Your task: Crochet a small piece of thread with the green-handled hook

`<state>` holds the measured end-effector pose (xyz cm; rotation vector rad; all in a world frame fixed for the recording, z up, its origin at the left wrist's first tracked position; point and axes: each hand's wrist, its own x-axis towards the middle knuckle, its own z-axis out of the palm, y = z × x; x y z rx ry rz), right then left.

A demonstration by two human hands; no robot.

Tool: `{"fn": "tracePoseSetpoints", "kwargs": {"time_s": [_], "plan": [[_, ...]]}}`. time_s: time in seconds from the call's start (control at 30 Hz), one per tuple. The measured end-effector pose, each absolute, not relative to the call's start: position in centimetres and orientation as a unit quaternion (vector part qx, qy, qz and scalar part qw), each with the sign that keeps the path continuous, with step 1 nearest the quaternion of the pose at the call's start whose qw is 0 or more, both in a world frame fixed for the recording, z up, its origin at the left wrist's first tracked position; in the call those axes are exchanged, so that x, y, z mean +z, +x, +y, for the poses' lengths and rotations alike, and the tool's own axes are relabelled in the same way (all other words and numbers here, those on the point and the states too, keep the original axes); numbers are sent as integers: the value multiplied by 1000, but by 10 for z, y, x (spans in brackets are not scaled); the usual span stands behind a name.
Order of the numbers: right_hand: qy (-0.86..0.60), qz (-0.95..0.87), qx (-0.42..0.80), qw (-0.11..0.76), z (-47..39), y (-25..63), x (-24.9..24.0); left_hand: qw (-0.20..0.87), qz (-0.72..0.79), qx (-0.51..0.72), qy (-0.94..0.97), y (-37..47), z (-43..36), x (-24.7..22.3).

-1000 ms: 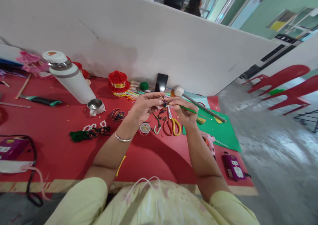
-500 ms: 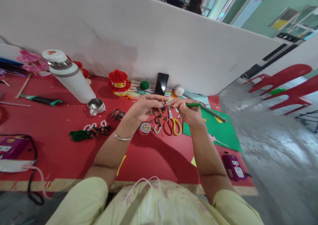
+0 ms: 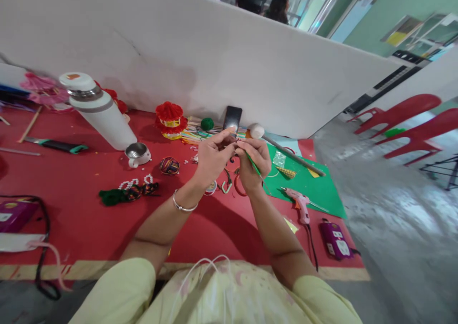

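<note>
One head-worn cam faces fwd & down, fairly close: bare L hand (image 3: 213, 156) & bare R hand (image 3: 255, 164) mid-dial over flat red table (image 3: 107, 224), smooth white partition (image 3: 214, 66) at 12 o'c, wearer's pale-yellow fabric shirt (image 3: 250, 295) at 6 o'c.

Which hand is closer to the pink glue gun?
Right. The right hand is up and left of the pink glue gun in the picture; the left hand is farther left.

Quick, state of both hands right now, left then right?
Left hand: fingers bent, tips up against the right's; whether they grip anything cannot be told.
Right hand: closed, holding a slim green-handled tool.
</note>
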<state>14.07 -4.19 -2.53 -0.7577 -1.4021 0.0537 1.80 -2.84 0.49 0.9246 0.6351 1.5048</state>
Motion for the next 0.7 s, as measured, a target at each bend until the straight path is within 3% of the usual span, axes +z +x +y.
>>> {"fn": "tracePoseSetpoints", "kwargs": {"time_s": [0.1,0.2,0.37,0.7], "plan": [[-336,-623,29,705,-39,140,-27,708,230,570,349,9,-28,12],[-324,-625,109,702,-34,149,-26,766,219,511,322,-1,-24,17],[-272,-639,272,666,-30,171,-17,781,227,478,331,-8,-19,18],[-289,-710,290,573,-43,194,12,769,233,444,397,-16,-16,14]]}}
